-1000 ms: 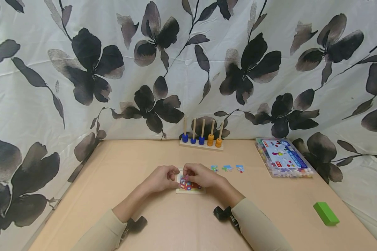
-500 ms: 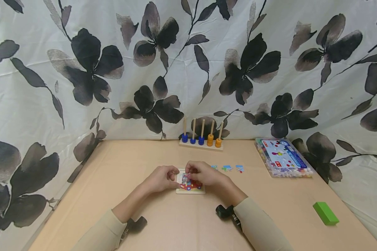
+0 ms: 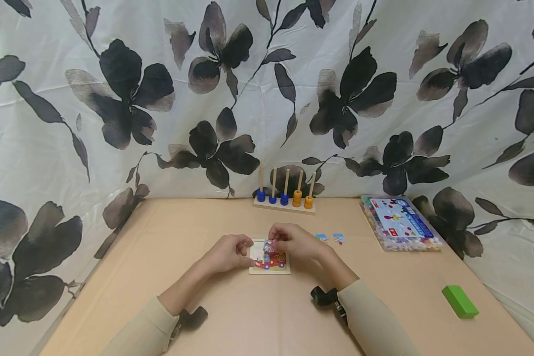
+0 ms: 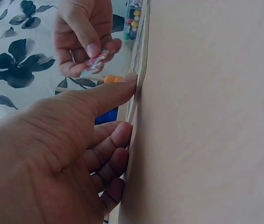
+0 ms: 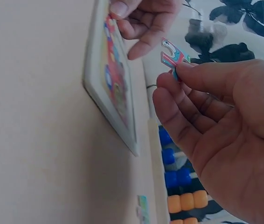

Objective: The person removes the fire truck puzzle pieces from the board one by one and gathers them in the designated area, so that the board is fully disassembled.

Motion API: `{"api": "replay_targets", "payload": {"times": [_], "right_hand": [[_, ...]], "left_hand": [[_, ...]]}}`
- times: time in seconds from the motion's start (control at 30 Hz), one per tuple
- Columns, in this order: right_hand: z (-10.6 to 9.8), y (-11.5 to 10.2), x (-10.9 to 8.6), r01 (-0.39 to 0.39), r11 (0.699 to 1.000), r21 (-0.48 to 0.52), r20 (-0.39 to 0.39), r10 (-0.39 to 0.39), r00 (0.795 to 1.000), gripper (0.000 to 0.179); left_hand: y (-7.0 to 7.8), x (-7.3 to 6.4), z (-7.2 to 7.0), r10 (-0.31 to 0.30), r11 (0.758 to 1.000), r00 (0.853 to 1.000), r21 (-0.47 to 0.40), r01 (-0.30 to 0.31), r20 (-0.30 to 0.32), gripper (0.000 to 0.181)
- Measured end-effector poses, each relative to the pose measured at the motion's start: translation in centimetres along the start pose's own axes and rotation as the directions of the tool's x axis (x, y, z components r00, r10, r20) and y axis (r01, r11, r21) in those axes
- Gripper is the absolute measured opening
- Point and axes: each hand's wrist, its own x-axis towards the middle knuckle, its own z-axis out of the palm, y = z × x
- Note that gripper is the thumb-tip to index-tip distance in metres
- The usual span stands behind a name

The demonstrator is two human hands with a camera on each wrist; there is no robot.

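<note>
A small wooden jigsaw board [image 3: 269, 271] with a red vehicle picture and pale rim lies flat on the table in the head view. My left hand [image 3: 228, 253] holds its left side, thumb near the lower corner and fingers along the edge. Just above the board's upper right part, my right hand [image 3: 297, 241] pinches a puzzle piece [image 5: 170, 55] between thumb and fingertips. Pink, blue and white show on that piece, which is tilted and raised off the board in the right wrist view. Pale bare space shows in the board's upper left.
Two loose blue puzzle pieces [image 3: 338, 239] lie right of my right hand. Behind stands a peg abacus [image 3: 285, 205] with blue and orange beads. A clear box of beads [image 3: 400, 225] is at the back right, and a green block [image 3: 460, 301] lies nearer on the right.
My right hand has shifted right and slightly up with the puzzle piece, uncovering more of the red vehicle and covering one loose piece. The left hand stays at the board's edge.
</note>
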Motion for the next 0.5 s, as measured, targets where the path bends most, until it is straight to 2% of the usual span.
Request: {"api": "replay_targets", "payload": {"times": [0.3,0.5], "right_hand": [[-1.7,-0.3,-1.1,0.013,1.0,-0.013,-0.027,-0.013,1.0,0.015],[-2.6,0.2,-1.9,0.022,0.999,-0.023,-0.04,-0.023,0.999,0.015]], "left_hand": [[0.0,-0.1,-0.1,-0.005,1.0,1.0,0.001,0.005,0.0,0.054],[0.0,0.0,0.0,-0.006,1.0,1.0,0.0,0.006,0.001,0.055]]}}
